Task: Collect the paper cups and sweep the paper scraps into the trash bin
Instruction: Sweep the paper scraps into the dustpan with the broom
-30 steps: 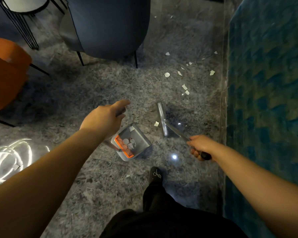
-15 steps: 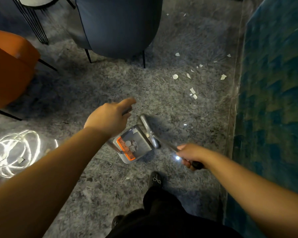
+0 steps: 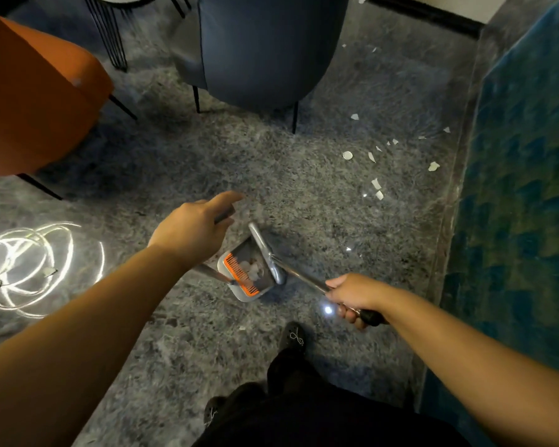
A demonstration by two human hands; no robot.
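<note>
Left hand [image 3: 191, 232] gripping grey dustpan [image 3: 247, 272] handle, right hand [image 3: 352, 296] clutching broom [image 3: 267, 253] handle, white paper scraps [image 3: 376, 183] scattered

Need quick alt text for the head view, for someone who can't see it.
Right hand holds a broom at the mouth of a dustpan whose handle the left hand grips; paper scraps lie on the floor beyond.

White paper scraps [image 3: 376, 183] lie scattered on the grey floor; more sit inside the grey dustpan [image 3: 250, 272].
</note>
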